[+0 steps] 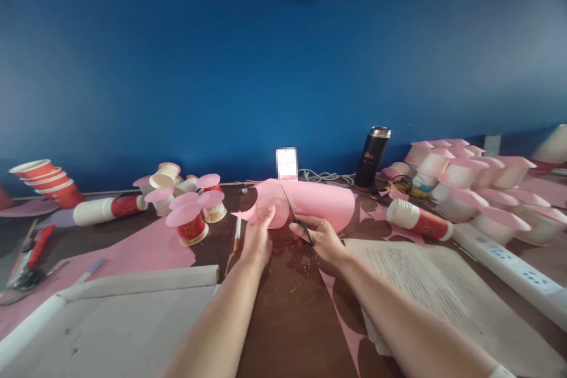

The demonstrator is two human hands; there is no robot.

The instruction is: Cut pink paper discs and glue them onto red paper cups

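My left hand (259, 233) holds a curled sheet of pink paper (325, 201), its thumb pressed on a round outline drawn near the sheet's left part. Black-handled scissors (303, 227) are in my right hand (321, 236), with fingers wrapped round the handles. Their blades point up and to the left, against the paper at the right side of the outline. The far end of the sheet curls over toward the right. Small paper bits lie on the brown table (292, 307) below my hands.
Left are paper cups with pink discs (183, 212), stacked red cups (48, 180) and a white sheet (142, 331). Right are a black bottle (372, 156), a lying cup stack (419, 218), many pink-topped cups (465, 171), a printed page (434, 283) and a power strip (509, 266). A blue partition (221, 71) stands behind.
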